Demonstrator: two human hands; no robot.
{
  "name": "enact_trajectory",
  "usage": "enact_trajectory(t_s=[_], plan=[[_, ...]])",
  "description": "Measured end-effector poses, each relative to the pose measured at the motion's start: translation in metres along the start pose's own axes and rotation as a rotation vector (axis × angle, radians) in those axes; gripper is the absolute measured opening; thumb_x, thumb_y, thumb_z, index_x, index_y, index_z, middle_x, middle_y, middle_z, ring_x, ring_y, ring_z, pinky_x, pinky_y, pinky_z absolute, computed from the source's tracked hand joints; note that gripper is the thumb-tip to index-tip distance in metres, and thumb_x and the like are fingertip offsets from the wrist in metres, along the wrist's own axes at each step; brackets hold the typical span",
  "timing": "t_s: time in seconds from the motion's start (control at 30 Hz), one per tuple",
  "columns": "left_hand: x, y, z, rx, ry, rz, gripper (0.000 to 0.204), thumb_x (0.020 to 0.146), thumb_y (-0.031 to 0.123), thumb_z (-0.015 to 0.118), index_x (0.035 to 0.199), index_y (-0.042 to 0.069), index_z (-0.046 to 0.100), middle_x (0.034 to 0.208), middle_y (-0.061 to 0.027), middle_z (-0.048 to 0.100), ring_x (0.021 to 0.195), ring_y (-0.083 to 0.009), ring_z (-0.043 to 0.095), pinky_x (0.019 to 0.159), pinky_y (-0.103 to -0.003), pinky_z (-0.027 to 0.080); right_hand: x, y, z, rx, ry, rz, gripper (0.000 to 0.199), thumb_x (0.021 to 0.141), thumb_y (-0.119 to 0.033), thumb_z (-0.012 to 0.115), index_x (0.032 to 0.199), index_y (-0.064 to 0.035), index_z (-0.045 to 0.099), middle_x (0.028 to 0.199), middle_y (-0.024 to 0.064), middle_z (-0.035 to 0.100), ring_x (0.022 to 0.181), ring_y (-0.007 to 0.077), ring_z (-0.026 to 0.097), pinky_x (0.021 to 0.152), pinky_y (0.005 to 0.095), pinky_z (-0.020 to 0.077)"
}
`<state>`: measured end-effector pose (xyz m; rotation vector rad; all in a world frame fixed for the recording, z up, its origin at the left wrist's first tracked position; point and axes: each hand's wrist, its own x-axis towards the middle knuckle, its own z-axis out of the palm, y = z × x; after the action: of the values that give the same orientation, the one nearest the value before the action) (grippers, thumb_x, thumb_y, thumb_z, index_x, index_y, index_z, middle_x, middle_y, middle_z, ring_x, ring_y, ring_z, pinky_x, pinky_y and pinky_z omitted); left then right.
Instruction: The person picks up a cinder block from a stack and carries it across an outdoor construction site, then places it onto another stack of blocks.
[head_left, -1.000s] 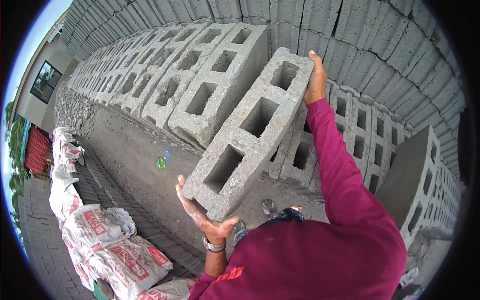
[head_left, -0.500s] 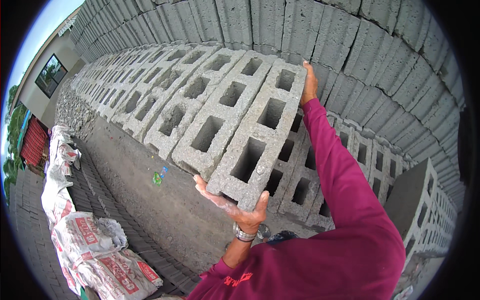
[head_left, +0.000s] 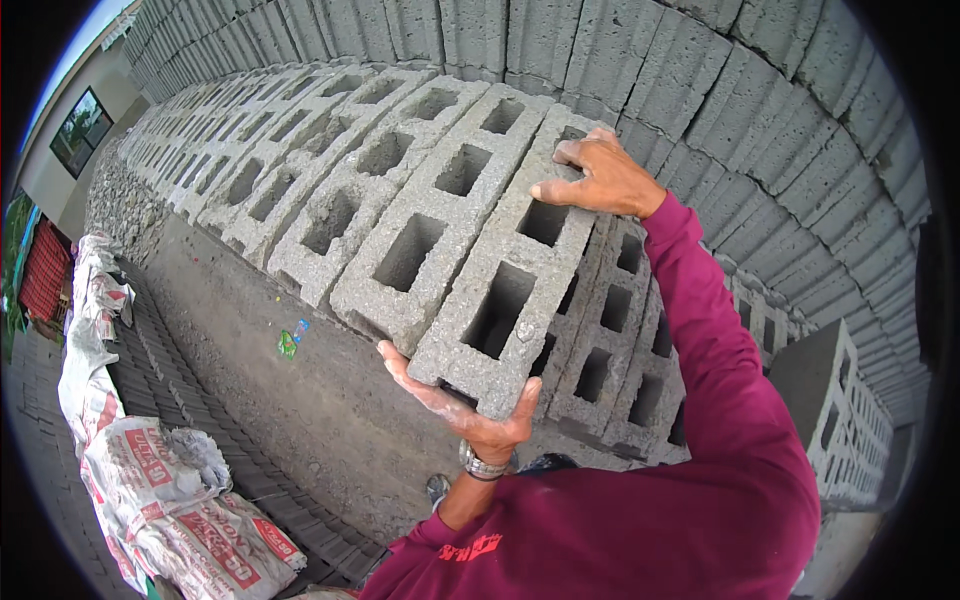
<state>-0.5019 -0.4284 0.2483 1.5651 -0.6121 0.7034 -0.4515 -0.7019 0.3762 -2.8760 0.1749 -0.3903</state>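
Cradling a hollow concrete block [head_left: 510,270]: left hand [head_left: 470,410] cupped beneath, right hand [head_left: 600,180] gripping its far end

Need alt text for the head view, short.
A person's two hands set a grey hollow concrete block onto a row of like blocks: left hand under its near end, right hand on its far end. Filled sacks lie on the ground at lower left.

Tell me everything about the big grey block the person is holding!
The concrete block is grey, rough and grainy, with rectangular hollow cells showing on top. It lies flat beside a row of like blocks, at the row's end. The left hand cups its near end from below; the right hand rests on its far end.
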Motion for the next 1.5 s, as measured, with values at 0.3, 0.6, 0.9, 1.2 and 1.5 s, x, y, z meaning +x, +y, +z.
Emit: enact_trajectory(t_s=[0.3, 0.6, 0.9, 1.2, 1.5], plan=[[0.003, 0.000, 0.005, 0.055, -0.006, 0.056, 0.118, 0.071, 0.052, 0.070, 0.146, 0.003, -0.006, 0.148, -0.0316, -0.001, 0.137, -0.0491, 0.002, 0.106, -0.063, 0.008, 0.012, 0.021, 0.026, 0.367, 0.391, -0.200, 0.055, 0.076, -0.046, 0.064, 0.048, -0.0012, 0.048, 0.046, 0.0031, 0.030, 0.047, 0.0168, 0.028, 0.049, 0.0357, 0.0238], [-0.001, -0.004, 0.011, 0.112, 0.063, 0.076, 0.119, 0.069, 0.053, 0.072, 0.144, -0.005, 0.001, 0.148, -0.0318, -0.002, 0.138, -0.0475, 0.000, 0.107, -0.061, 0.010, 0.013, 0.029, 0.030, 0.165, 0.544, -0.372, 0.042, 0.083, -0.043, 0.060, 0.067, -0.0038, 0.063, 0.052, 0.0071, 0.045, 0.050, 0.0159, 0.039, 0.052, 0.0325, 0.0319], [-0.041, -0.017, -0.107, 0.012, -0.188, -0.086, 0.072, 0.086, 0.028, 0.058, 0.140, -0.007, 0.026, 0.144, -0.0263, 0.028, 0.135, -0.0398, 0.025, 0.108, -0.049, 0.024, -0.162, -0.120, -0.006, 0.731, 0.973, 0.096, 0.049, 0.094, -0.042, 0.045, 0.097, 0.0019, 0.068, 0.083, 0.0110, 0.066, 0.077, 0.0178, 0.059, 0.077, 0.0289, 0.0428], [-0.148, 0.015, -0.169, -0.244, -0.417, -0.363, 0.048, 0.093, 0.023, 0.044, 0.133, -0.002, 0.041, 0.139, -0.0177, 0.039, 0.129, -0.0302, 0.038, 0.101, -0.042, 0.036, -0.430, -0.199, -0.105, 0.363, 1.030, -0.198, 0.062, 0.097, -0.037, 0.024, 0.100, 0.0115, 0.062, 0.080, 0.0230, 0.064, 0.062, 0.0227, 0.059, 0.064, 0.0292, 0.0481], [-0.184, 0.158, -0.083, -0.748, -0.786, -0.264, 0.046, 0.082, 0.017, 0.058, 0.120, -0.008, 0.050, 0.110, -0.0197, 0.062, 0.097, -0.0285, 0.063, 0.081, -0.036, 0.050, -0.539, -0.017, -0.190, 0.157, 1.511, 0.613, 0.050, 0.095, -0.039, 0.042, 0.097, 0.0051, 0.065, 0.078, 0.0112, 0.065, 0.063, 0.0139, 0.058, 0.061, 0.0254, 0.0420]])
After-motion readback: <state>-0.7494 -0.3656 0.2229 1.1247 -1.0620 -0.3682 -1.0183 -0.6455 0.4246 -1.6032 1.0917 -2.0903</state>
